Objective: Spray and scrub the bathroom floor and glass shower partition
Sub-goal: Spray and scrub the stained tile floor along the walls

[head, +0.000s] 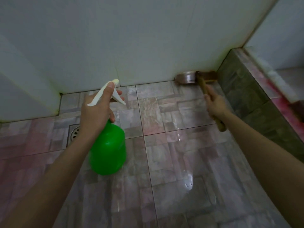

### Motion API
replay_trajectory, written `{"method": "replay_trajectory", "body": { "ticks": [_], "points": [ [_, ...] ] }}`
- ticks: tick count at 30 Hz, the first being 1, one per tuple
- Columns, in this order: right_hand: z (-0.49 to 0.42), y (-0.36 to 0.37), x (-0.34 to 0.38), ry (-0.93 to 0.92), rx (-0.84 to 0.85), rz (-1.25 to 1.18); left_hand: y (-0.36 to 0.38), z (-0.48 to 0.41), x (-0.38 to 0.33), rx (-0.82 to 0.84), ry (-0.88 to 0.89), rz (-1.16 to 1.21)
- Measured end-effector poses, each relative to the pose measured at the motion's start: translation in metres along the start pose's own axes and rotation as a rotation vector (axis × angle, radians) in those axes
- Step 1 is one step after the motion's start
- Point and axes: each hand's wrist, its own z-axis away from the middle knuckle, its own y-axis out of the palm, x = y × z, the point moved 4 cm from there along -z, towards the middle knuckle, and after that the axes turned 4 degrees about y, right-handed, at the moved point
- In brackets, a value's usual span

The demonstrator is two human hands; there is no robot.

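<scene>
My left hand (97,111) grips the neck of a green spray bottle (107,148) with a white trigger head (111,91), held above the wet tiled floor (172,158). One finger lies by the trigger. My right hand (214,105) holds the wooden handle of a scrub brush (206,79). The blurred brush head is down at the far corner where the floor meets the white wall (148,38). The glass partition (279,30) rises at the right above a low tiled curb.
A round metal floor drain (74,131) sits left of my left wrist. A low tiled curb (250,96) runs along the right side. A white wall corner juts out at the left. A bright light reflection lies on the wet tiles near the front.
</scene>
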Motion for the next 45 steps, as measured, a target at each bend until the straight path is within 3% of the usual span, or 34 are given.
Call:
{"method": "replay_trajectory", "body": {
  "ticks": [2, 6, 11, 16, 20, 22, 26, 32, 38, 43, 45],
  "points": [
    [-0.006, -0.007, -0.007, 0.071, -0.002, -0.016, -0.002, -0.001, 0.000, 0.015, -0.002, -0.010],
    [-0.001, 0.003, 0.010, 0.003, 0.200, 0.002, 0.000, 0.001, -0.005, 0.036, 0.023, -0.034],
    [-0.006, -0.011, -0.010, 0.071, 0.033, 0.020, 0.000, 0.007, -0.006, 0.039, 0.044, -0.051],
    [0.047, -0.038, -0.003, 0.167, 0.147, 0.029, 0.006, 0.009, -0.005, 0.064, 0.003, -0.019],
    [0.128, -0.049, -0.022, 0.307, 0.096, 0.098, 0.010, 0.017, -0.003, 0.072, 0.000, 0.016],
    [0.094, -0.042, -0.008, 0.250, 0.048, 0.055, 0.015, 0.018, -0.002, 0.085, -0.010, 0.018],
    [0.001, -0.039, 0.020, 0.164, 0.109, 0.142, 0.021, 0.022, -0.001, 0.132, -0.010, 0.001],
    [0.163, -0.036, -0.022, 0.233, 0.035, 0.004, 0.028, 0.022, 0.000, 0.132, -0.031, 0.040],
    [0.033, -0.021, -0.010, 0.161, 0.036, -0.029, 0.025, 0.027, 0.004, 0.154, -0.023, 0.006],
    [0.145, 0.013, -0.029, 0.063, 0.008, -0.157, 0.016, 0.029, 0.007, 0.140, -0.015, -0.003],
    [0.144, 0.022, -0.022, -0.010, -0.017, -0.158, 0.014, 0.029, 0.010, 0.145, -0.020, -0.008]
  ]
}}
